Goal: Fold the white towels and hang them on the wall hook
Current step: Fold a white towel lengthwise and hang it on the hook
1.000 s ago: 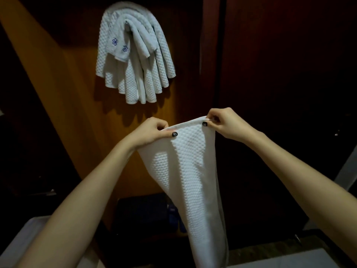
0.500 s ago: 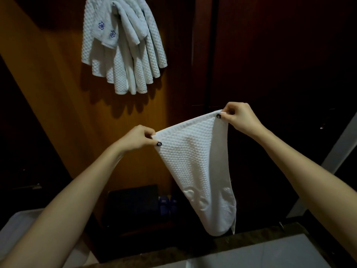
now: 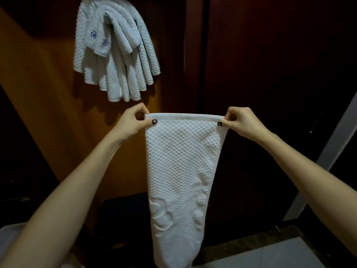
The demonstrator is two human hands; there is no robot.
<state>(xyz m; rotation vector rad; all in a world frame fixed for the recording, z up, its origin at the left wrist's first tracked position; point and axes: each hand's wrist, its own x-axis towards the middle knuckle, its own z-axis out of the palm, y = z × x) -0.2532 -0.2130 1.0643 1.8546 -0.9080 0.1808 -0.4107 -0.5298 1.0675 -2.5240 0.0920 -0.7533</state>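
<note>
I pinch the white towel [image 3: 181, 171] by its top corners, my left hand [image 3: 133, 122] and right hand [image 3: 241, 120] stretching its edge level, so it hangs before me, below the hung towels [image 3: 116, 55] on the wall hook [image 3: 106, 14].

2 arms reach forward, left hand [image 3: 133, 122] and right hand [image 3: 241, 122] level, each pinching, seemingly thumb-to-forefinger, the white towel [image 3: 183, 161].

Left hand [image 3: 132, 121]: is wearing black thumbnail polish with a small pale mark
Right hand [image 3: 242, 121]: is wearing matching black thumbnail polish
</note>
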